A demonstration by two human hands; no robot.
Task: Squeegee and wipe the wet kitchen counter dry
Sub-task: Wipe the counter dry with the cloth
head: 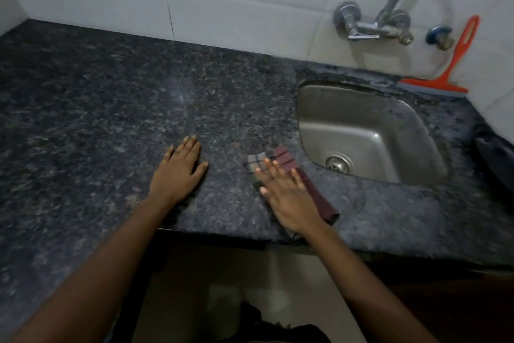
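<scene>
A dark speckled granite counter (111, 98) fills the view. Near its front edge lies a folded checked cloth (281, 160), maroon and grey. My right hand (289, 198) rests flat on top of that cloth, fingers spread, pressing it onto the stone just left of the sink. My left hand (178, 170) lies flat and bare on the counter, a little to the left of the cloth, holding nothing. An orange squeegee (447, 73) leans against the tiled wall behind the sink, its blade on the counter, far from both hands.
A steel sink (367, 131) with a drain is set into the counter at right. A wall tap (372, 27) and a blue valve (439, 35) hang above it. A dark object (498, 159) sits at the far right edge. White tiles back the counter.
</scene>
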